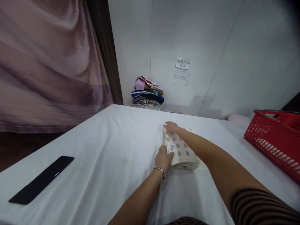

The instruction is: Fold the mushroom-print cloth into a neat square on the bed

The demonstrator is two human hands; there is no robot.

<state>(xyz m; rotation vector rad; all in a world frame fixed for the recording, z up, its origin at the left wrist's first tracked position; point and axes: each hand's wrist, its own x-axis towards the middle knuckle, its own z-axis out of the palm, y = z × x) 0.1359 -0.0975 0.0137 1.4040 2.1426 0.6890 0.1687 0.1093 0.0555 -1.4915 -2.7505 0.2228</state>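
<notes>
A folded cream cloth with a grey-brown mushroom-like print lies in several layers on the white-covered table. My left hand, with a bracelet at the wrist, grips its near left corner, thumb on top and the other fingers along the side edge. Reaching across the cloth, my right hand holds the far left corner, its fingers bent over the edge. Part of the cloth's right side is hidden behind my right forearm.
A stack of folded fabrics stands beyond the table's far edge against the wall. On the right is a red plastic basket. A flat black strip lies at the left. A pinkish curtain hangs beside the table.
</notes>
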